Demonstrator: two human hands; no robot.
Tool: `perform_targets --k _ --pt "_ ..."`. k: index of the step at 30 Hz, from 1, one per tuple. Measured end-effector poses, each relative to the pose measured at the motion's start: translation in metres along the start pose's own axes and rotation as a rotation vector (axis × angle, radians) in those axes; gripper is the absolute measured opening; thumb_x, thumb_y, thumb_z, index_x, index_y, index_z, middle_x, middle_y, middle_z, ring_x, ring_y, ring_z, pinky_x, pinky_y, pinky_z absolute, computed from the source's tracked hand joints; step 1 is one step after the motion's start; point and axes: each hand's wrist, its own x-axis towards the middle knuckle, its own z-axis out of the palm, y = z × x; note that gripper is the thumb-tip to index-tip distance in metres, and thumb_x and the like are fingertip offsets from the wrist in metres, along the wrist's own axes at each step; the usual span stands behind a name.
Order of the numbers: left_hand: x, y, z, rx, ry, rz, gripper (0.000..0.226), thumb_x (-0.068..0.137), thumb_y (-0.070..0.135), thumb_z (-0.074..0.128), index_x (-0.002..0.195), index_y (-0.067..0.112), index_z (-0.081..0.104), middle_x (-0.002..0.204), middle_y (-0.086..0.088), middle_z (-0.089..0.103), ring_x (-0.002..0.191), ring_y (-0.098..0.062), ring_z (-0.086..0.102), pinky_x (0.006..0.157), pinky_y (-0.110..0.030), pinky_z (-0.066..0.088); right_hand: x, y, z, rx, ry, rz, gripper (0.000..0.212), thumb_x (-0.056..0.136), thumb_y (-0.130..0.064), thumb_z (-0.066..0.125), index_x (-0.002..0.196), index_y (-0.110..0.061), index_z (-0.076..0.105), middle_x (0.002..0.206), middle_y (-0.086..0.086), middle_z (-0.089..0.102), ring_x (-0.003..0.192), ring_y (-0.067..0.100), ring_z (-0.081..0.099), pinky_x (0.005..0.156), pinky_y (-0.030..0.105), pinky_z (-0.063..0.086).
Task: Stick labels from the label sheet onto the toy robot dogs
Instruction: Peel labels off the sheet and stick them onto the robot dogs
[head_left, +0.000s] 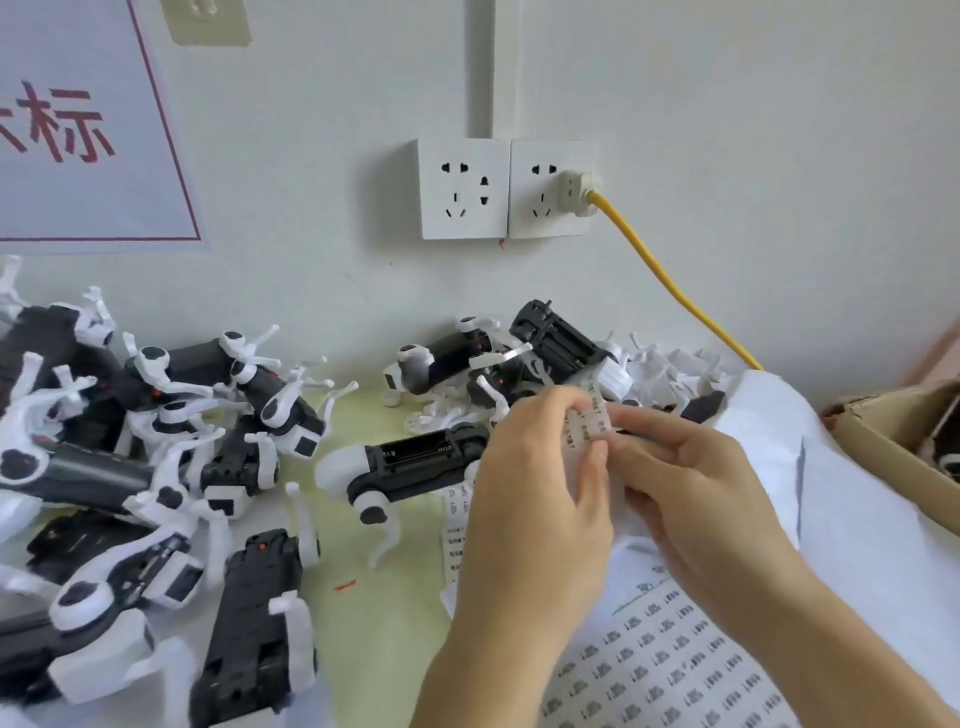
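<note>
At centre frame, a person's left hand (540, 499) and right hand (691, 483) met over a narrow strip of labels (587, 415), fingers of both curled in a pinch on the thin paper, apparently working one label loose. The wider label sheet (670, 670), white and printed with rows of small dark marks, lay flat at lower right beneath the forearms, and a second printed strip (457, 525) trailed down just left of the left hand.

Toy robot dogs waited unlabelled-looking on the pale green desk (374, 613): a tangled heap (156, 447) at left, glossy black bodies with smooth white moulded legs and heads, one dog (410, 462) lying on its side at centre just beside the hands, and more (498, 358) piled against the wall at upper centre. Crumpled white backing scraps (675, 374) gathered to their right.

The risk from here seemed to lie in the paper itself: a thin, flexible label could tear, curl back onto itself or cling to a fingertip if peeled at too sharp an angle. Pressed onto a ribbed or curved plastic panel, it might wrinkle or sit crooked. The thin white legs, interlocked in the heap, could snag when a dog was lifted out.
</note>
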Motion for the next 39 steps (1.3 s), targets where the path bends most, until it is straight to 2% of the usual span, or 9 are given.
perform_targets --k 3,5,11,14,19,23,28,33,39 --pt "0.000 -0.002 0.000 -0.004 0.020 -0.027 0.021 0.097 0.014 0.061 0.114 0.026 0.062 0.109 0.016 0.063 0.104 0.000 0.056 0.089 -0.008 0.038 0.000 -0.001 -0.001 0.148 -0.121 0.055 0.035 0.095 0.002 0.055 0.096 -0.023 0.080 0.091 0.017 0.077 0.081 0.025 0.076 0.066 0.026 0.058" --pt "0.000 -0.002 0.000 -0.008 0.033 -0.037 0.019 0.096 0.013 0.062 0.111 0.025 0.062 0.105 0.015 0.064 0.100 -0.001 0.058 0.084 -0.007 0.039 0.000 0.000 -0.001 0.183 -0.149 0.084 0.023 0.096 -0.001 0.056 0.104 -0.010 0.076 0.094 0.022 0.075 0.081 0.028 0.075 0.063 0.026 0.057" --pt "0.001 -0.005 0.000 -0.026 0.088 -0.070 0.015 0.094 0.013 0.065 0.105 0.024 0.063 0.099 0.015 0.067 0.099 -0.002 0.061 0.086 -0.017 0.046 0.001 0.001 -0.002 0.149 -0.072 0.142 0.014 0.090 -0.012 0.066 0.096 -0.001 0.074 0.092 0.023 0.075 0.087 0.032 0.075 0.076 0.035 0.057" --pt "0.000 -0.006 0.000 -0.043 0.109 -0.089 0.012 0.093 0.015 0.068 0.099 0.024 0.063 0.096 0.015 0.068 0.098 -0.003 0.063 0.085 -0.023 0.049 0.002 0.000 0.000 0.112 -0.025 0.154 0.012 0.090 -0.013 0.068 0.090 -0.005 0.077 0.090 0.022 0.075 0.085 0.031 0.074 0.082 0.041 0.057" --pt "-0.001 -0.007 0.000 -0.005 0.139 -0.053 0.010 0.094 0.016 0.067 0.088 0.023 0.063 0.086 0.013 0.065 0.086 -0.004 0.061 0.074 -0.017 0.045 -0.001 -0.004 0.001 0.043 -0.056 0.119 0.015 0.094 -0.018 0.065 0.091 -0.013 0.079 0.092 0.014 0.077 0.088 0.029 0.074 0.079 0.038 0.057" --pt "-0.001 -0.006 -0.001 0.011 0.139 -0.044 0.010 0.094 0.018 0.066 0.088 0.024 0.064 0.086 0.013 0.064 0.086 -0.005 0.059 0.074 -0.016 0.043 -0.003 -0.008 0.002 0.002 -0.046 0.082 0.016 0.093 -0.013 0.065 0.091 -0.014 0.080 0.089 0.011 0.078 0.085 0.027 0.075 0.076 0.035 0.056" --pt "-0.001 -0.006 0.000 0.042 0.130 -0.029 0.011 0.094 0.016 0.065 0.091 0.026 0.067 0.089 0.014 0.063 0.091 -0.007 0.059 0.073 -0.017 0.043 -0.004 -0.009 0.005 -0.093 0.030 0.044 0.018 0.090 -0.015 0.066 0.083 -0.023 0.081 0.083 0.003 0.078 0.085 0.022 0.075 0.084 0.043 0.059" --pt "0.000 -0.008 0.001 0.079 0.128 0.002 0.010 0.094 0.015 0.068 0.092 0.024 0.073 0.085 0.013 0.067 0.085 -0.008 0.061 0.073 -0.027 0.047 -0.004 -0.008 0.009 -0.211 0.090 -0.049 0.022 0.088 -0.017 0.068 0.075 -0.032 0.077 0.074 -0.006 0.076 0.071 0.004 0.070 0.063 0.015 0.050" --pt "0.001 -0.009 0.000 -0.024 0.126 -0.022 0.011 0.093 0.016 0.068 0.085 0.022 0.073 0.076 0.014 0.069 0.077 -0.001 0.064 0.066 -0.013 0.047 -0.006 -0.013 0.010 -0.298 0.066 -0.169 0.023 0.088 -0.008 0.066 0.072 -0.021 0.076 0.072 -0.005 0.075 0.072 0.009 0.071 0.066 0.014 0.053"
